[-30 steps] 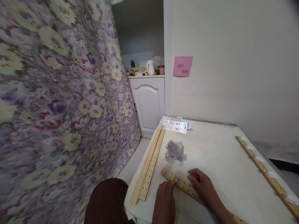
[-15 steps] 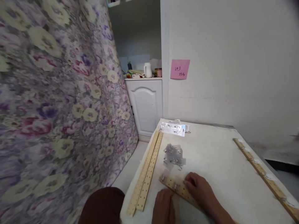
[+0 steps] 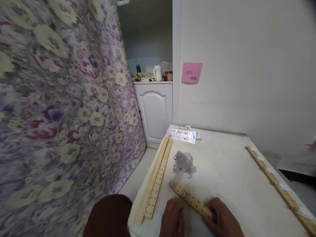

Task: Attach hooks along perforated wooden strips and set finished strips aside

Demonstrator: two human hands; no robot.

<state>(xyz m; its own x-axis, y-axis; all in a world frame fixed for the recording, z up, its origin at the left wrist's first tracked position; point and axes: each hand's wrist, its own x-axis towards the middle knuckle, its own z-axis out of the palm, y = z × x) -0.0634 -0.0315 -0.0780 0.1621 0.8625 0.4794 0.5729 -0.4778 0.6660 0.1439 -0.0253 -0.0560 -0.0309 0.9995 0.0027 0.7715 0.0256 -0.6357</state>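
Observation:
A wooden strip with rows of holes [image 3: 197, 203] lies slantwise near the front of the white table. Clear hooks, blurred in detail, sit at its far end and partway along it. My right hand [image 3: 223, 219] is closed around the strip's near end, thumb and fingers on either side. Just left of the strip, my left hand [image 3: 172, 218] rests on the table with its fingers curled in, and nothing shows in it. Beyond the strip lies a pile of small clear packets with metal hooks [image 3: 183, 162].
Two long perforated wooden strips [image 3: 156, 179] lie along the table's left edge. Clear blister packaging [image 3: 182, 135] is at the back. At the right edge lies another strip [image 3: 278, 186] with several white-backed hooks. A floral curtain [image 3: 74, 125] hangs to the left.
My right hand has moved from the middle of the strip toward its near end and now grips it there. My left hand has stayed almost in place.

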